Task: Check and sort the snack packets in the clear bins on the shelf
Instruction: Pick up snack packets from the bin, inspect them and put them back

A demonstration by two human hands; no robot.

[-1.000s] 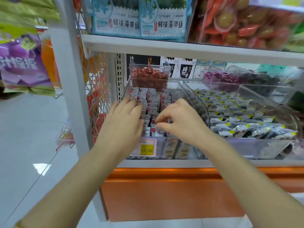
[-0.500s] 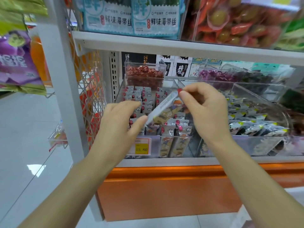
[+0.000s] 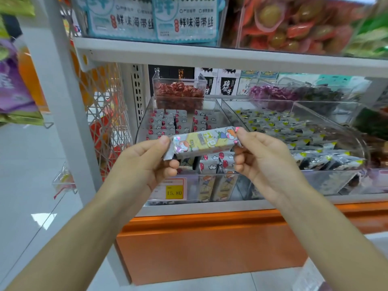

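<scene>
Far left: a purple bag (image 3: pixel 12 89) hangs at the frame edge, next to the white shelf upright (image 3: pixel 63 101) and a white wire mesh panel (image 3: pixel 105 114). The left hand (image 3: pixel 144 164) is raised in front of the shelf. Its thumb and curled fingers (image 3: pixel 174 164) pinch the left crimped end of one snack packet (image 3: pixel 204 142). Packet: long, narrow, bar-shaped, in silver foil with flat sealed ends. The middle panel is pale yellow with print too blurred to read. Cartoon figures sit near each end, the right one orange-haired, and there are pink-red spots at the right corners. The packet is held in the air, near level with the right end slightly higher, printed face toward the camera, in front of and above the front wall of the left clear bin (image 3: pixel 147 114). That bin holds rows of grey packets (image 3: pixel 165 122) with red marks, standing on edge. A yellow price tag (image 3: pixel 174 192) reading 15.80 sits on its front. Behind it a small clear box (image 3: pixel 178 95) holds red wrapped pieces. The right hand (image 3: pixel 264 162) grips the packet's right end, thumb on top, fingers (image 3: pixel 239 158) curled beneath. Further right, the right clear bin (image 3: pixel 361 148) holds loose dark packets (image 3: pixel 315 160) with silver and yellow corners. Above, the upper shelf board (image 3: pixel 210 57) carries teal seaweed packs (image 3: pixel 184 19). Below is an orange base panel (image 3: pixel 210 244).
</scene>
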